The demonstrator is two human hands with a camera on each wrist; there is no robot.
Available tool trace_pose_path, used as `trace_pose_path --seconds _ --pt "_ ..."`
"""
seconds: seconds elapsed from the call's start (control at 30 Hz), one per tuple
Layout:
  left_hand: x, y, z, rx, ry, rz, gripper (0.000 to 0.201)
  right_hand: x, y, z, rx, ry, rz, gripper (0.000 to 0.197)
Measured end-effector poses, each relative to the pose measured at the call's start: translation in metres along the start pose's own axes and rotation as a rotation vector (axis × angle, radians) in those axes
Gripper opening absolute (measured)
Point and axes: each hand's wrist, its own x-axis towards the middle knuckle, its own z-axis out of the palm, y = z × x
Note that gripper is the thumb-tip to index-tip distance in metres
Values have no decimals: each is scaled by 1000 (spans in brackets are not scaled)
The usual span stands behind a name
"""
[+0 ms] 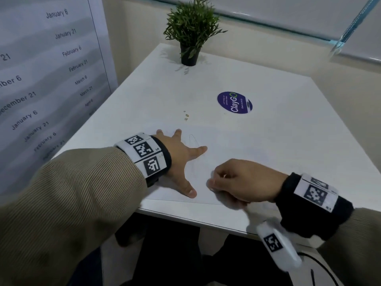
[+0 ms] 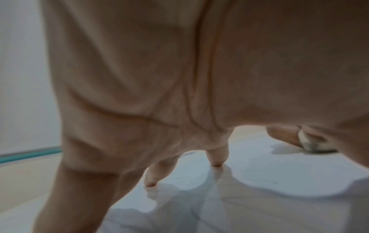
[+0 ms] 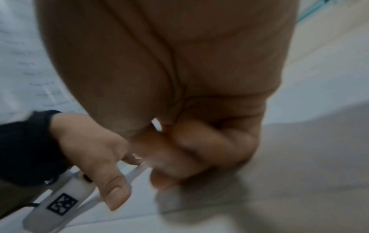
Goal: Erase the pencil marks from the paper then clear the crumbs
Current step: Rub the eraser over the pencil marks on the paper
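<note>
At the near edge of the white counter [image 1: 288, 124], the right hand [image 1: 241, 180] is curled around a small white eraser [image 2: 311, 141], its worn tip down on the paper [image 1: 237, 149]. Just beside it, the left hand [image 1: 181, 159] lies flat with fingers spread, pressing the sheet down. Faint pencil marks [image 1: 193, 141] curve between its fingers. Beyond the paper lie a few crumbs [image 1: 186, 115], then a round purple sticker [image 1: 234, 102], and farthest a potted plant [image 1: 190, 32].
</note>
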Motion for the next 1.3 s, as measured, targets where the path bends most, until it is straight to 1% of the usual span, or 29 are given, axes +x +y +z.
trace_pose_path --seconds 0.03,0.1,0.13,0.17,0.27,0.3,0.37,0.4,0.43,0.5,0.53,0.57,0.63,0.67,0.7,0.77,0.8,0.83,0.9,0.93,0.97,1.03,1.07,1.17,1.2,1.3 --pt "-1 0 0 0 0 2 126 3 0 -2 -62 56 4 46" --pt "-2 0 0 -4 3 2 126 8 3 -10 -132 237 36 43" --pt "-2 0 0 -2 5 1 125 9 3 -10 -146 279 39 42" --pt "-3 0 -1 3 7 -2 125 8 -1 -8 -158 270 17 42" --pt "-3 2 0 7 9 -3 125 5 -8 4 -210 116 -20 42" --pt "-3 2 -1 7 13 -3 125 8 -4 -1 -207 134 -3 43" --pt "-3 2 0 7 18 -3 125 12 2 -14 -189 245 55 44" --pt "-3 1 0 6 17 -5 125 13 3 -15 -190 278 66 44" --pt "-4 1 0 7 17 -7 125 10 0 -13 -202 264 45 44" --pt "-5 2 -1 13 18 -5 125 4 -9 1 -265 137 -27 42" --pt "-5 2 -1 17 16 -2 125 2 -12 6 -272 97 -41 41" --pt "-5 2 -2 18 15 -1 125 3 -9 4 -250 109 -38 41" --pt "-5 3 -2 15 14 -2 125 5 0 -6 -205 221 10 43" --pt "-5 3 -2 15 15 -5 126 4 1 -7 -199 255 20 43" --pt "-6 2 -1 16 15 -10 125 1 -2 -4 -207 241 7 42" --pt "-7 3 -1 26 17 -7 125 -6 -11 11 -247 120 -45 41" --pt "-7 3 -1 33 19 -4 124 -8 -13 14 -247 87 -53 41" --pt "-7 4 -2 38 24 -2 124 -7 -10 12 -233 104 -45 41" --pt "-8 4 -2 37 33 -3 124 -4 -3 2 -197 217 2 42" --pt "-8 4 -2 38 32 -8 124 -4 -2 1 -185 244 10 42" --pt "-9 4 -2 41 26 -13 124 -4 -5 4 -183 224 0 41" --pt "-11 5 -3 43 14 -12 125 -7 -12 14 -205 124 -29 40" --pt "-11 5 -4 45 11 -8 125 -7 -11 14 -199 113 -28 40" --pt "-12 5 -5 36 11 1 123 -5 -1 1 -169 240 21 41" --pt "-12 5 -5 34 11 -3 123 -5 -2 1 -173 240 16 41" --pt "-13 5 -5 48 7 3 124 -9 -10 16 -198 117 -20 40"
